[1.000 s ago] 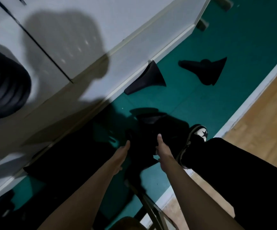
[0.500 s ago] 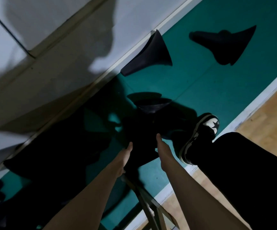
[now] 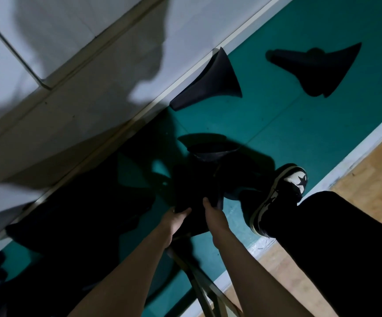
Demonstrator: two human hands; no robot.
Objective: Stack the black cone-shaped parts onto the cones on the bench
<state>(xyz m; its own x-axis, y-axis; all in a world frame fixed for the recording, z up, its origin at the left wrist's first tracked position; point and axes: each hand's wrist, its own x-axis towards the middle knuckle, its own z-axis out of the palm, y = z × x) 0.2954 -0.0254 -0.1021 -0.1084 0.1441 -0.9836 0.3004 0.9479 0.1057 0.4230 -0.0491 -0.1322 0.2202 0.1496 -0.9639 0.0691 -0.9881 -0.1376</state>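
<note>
black cone (image 3: 192, 186) between left hand (image 3: 177, 217), right hand (image 3: 212, 212)

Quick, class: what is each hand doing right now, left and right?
Left hand: fingers curled round the black cone-shaped part on the floor, holding it.
Right hand: gripping the same part from the other side.

On the green floor (image 3: 276, 133) one black cone (image 3: 212, 83) lies on its side beside the white bench (image 3: 94, 99), a second cone (image 3: 318, 67) well apart, a shoe (image 3: 279, 195) nearer.
</note>
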